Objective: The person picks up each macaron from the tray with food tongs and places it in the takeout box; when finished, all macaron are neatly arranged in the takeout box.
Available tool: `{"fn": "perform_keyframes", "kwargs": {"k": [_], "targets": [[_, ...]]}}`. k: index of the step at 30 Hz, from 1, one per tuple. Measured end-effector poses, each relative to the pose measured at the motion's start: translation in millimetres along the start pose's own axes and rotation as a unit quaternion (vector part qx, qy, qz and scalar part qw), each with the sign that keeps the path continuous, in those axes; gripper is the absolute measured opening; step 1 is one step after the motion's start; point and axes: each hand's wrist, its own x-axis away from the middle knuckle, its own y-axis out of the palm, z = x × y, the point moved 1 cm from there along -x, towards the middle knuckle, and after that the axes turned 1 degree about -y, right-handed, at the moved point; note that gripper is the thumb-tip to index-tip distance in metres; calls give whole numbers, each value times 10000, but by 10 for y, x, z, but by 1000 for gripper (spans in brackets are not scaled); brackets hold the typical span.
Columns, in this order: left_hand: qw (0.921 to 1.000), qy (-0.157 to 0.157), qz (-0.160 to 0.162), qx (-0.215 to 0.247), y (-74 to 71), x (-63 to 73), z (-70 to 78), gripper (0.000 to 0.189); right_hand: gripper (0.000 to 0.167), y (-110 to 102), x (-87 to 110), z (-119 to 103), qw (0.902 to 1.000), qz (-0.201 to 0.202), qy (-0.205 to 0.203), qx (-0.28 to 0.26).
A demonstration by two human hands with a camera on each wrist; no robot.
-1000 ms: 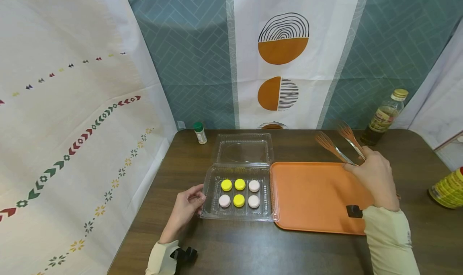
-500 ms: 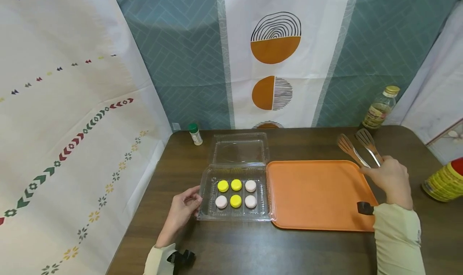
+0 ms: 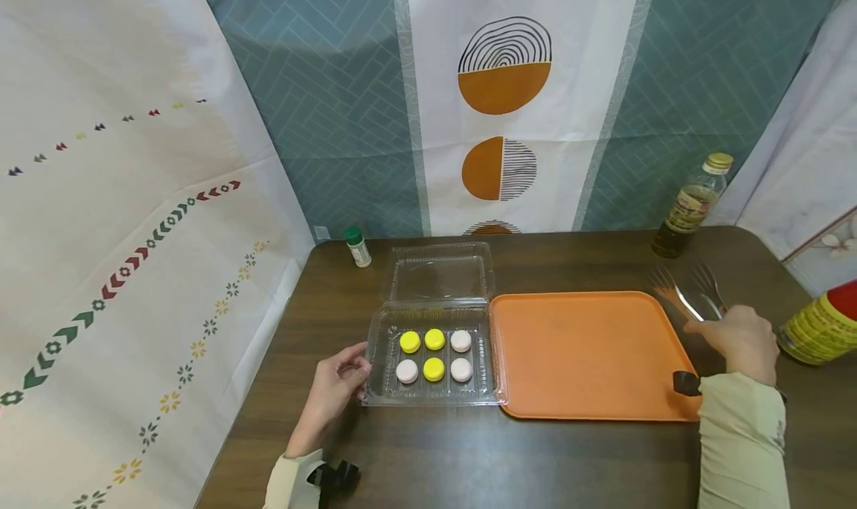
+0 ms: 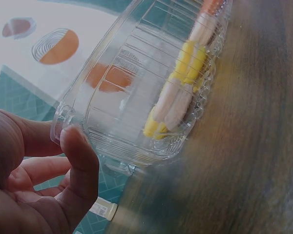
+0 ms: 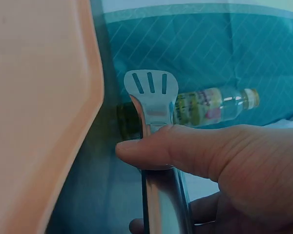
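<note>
My left hand (image 3: 338,381) pinches the left rim of a clear plastic clamshell box (image 3: 428,402), thumb and forefinger on its edge in the left wrist view. Two rows of macarons lie inside, some yellow (image 3: 434,369), some pale pink (image 3: 461,369). The box's transparent lid (image 3: 440,272) lies folded back behind it. At the right, my right hand (image 3: 739,343) grips metal tongs (image 5: 158,200), its thumb across the upper arm. Their slotted heads point away and stand apart with nothing between them. In the head view the tongs are just right of the orange tray (image 3: 582,353).
The tray's left edge meets the box. An oil bottle (image 3: 689,210) stands at the back right, behind the tongs. A yellow canister with a red lid (image 3: 820,324) is beyond my right hand. A small green-capped jar (image 3: 358,247) stands at the back left.
My right hand has carried the tongs rightward, from over the tray's far right corner to beside it. My left hand stays on the box's rim. The head view has shifted slightly.
</note>
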Motion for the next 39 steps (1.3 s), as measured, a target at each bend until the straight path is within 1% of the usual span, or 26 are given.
{"fn": "perform_keyframes", "kwargs": {"k": [6, 12, 18, 24, 32, 39], "targets": [[10000, -60, 39, -62, -14, -10, -9, 42, 78, 24, -16, -12, 9990, -359, 237, 76], [9999, -78, 89, -72, -28, 5, 4, 42, 84, 66, -66, 12, 9975, -612, 348, 113], [9998, -81, 113, -110, -37, 33, 27, 42, 79, 85, -84, 46, 9967, -750, 282, 150], [9999, 9, 58, -105, -34, 46, 33, 41, 73, 105, -61, 99, 9959, -837, 325, 113], [9999, -32, 49, -147, -19, 11, 23, 41, 67, 84, -49, 168, 9951, -975, 181, -13], [9999, 50, 25, -152, -3, 5, 6, 41, 65, 43, -10, 166, 9938, -1093, 225, -19]]}}
